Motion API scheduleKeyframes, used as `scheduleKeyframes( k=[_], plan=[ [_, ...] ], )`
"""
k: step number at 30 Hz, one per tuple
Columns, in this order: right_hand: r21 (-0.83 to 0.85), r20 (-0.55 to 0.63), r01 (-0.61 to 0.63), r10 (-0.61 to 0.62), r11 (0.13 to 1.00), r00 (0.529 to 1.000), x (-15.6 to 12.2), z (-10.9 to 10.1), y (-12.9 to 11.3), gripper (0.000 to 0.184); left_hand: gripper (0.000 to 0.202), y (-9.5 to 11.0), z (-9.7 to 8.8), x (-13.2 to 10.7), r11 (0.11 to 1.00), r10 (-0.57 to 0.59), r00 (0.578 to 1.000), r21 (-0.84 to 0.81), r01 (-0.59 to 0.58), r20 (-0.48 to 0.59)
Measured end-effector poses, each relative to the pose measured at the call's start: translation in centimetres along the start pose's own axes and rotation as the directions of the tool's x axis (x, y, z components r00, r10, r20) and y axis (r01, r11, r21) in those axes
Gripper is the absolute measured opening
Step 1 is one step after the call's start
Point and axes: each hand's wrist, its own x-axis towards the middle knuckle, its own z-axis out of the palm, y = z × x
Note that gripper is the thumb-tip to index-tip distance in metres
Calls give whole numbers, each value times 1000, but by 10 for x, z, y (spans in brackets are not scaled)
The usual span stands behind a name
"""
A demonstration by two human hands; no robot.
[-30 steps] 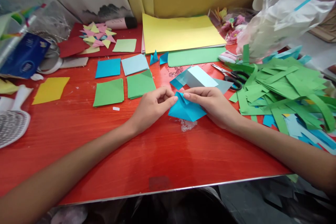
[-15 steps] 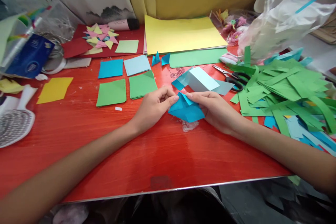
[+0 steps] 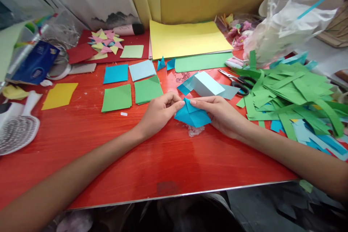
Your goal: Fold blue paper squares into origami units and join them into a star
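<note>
A partly folded piece of blue paper (image 3: pixel 193 116) is held just above the red table (image 3: pixel 152 163), its creases and top flaps facing me. My left hand (image 3: pixel 162 113) pinches its upper left corner between thumb and fingers. On the other side my right hand (image 3: pixel 217 110) grips the right edge, thumb on top of a flap and fingers underneath. Two small folded blue paper pieces (image 3: pixel 165 64) stand farther back. Behind my right hand lies light blue paper (image 3: pixel 208 83), bent upward. Scissors (image 3: pixel 239 81) with black handles rest beside it.
Square stacks of green paper (image 3: pixel 116 98), blue paper (image 3: pixel 116 74) and pale blue paper (image 3: pixel 141 69) sit left of centre. Green paper strips (image 3: pixel 293 94) heap up at right. Yellow sheets (image 3: pixel 187 40) lie at the back, near a plastic bag (image 3: pixel 285 25). A hairbrush (image 3: pixel 20 128) is far left.
The raised flap on the blue paper now lies flatter under my right thumb. Both hands keep nearly the same place and grip. The camera view has shifted slightly.
</note>
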Motion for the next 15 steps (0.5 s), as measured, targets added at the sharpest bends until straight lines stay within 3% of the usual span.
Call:
scheduleKeyframes(
  k=[10, 15],
  plan=[
    [-27, -39, 39, -41, 999, 998, 2, -2, 4, 23, 23, 0, 1, 0, 1000, 6, 1000, 8, -6, 9],
    [-125, -17, 72, -75, 990, 997, 2, -4, 7, 26, 23, 1, 1, 0, 1000, 27, 999, -5, -27, -25]
  ],
)
